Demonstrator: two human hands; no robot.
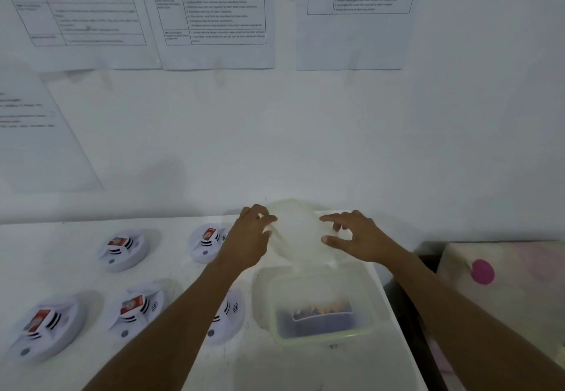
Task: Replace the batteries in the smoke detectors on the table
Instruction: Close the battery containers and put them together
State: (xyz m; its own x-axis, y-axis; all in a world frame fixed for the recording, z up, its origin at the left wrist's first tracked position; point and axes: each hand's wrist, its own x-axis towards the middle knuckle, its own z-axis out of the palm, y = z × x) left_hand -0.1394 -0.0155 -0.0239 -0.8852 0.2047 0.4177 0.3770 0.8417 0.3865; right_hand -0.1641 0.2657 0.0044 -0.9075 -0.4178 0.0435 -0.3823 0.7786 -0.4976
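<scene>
Several white round smoke detectors lie on the white table [171, 366]; most carry a red battery box on top, such as one at the far left [123, 248] and one in front [136, 311]. Another detector [224, 318] is partly hidden under my left forearm. A clear plastic container [318, 308] holding dark batteries stands at the table's right side. Above its far end, a blurred translucent lid [298, 231] is tilted up between my hands. My left hand [249, 237] grips its left edge. My right hand [351, 234] touches its right edge with fingers spread.
Printed paper sheets [214, 14] are taped to the white wall behind the table. To the right of the table, past a dark gap, stands a pale cloth-covered surface with a pink spot [482, 271].
</scene>
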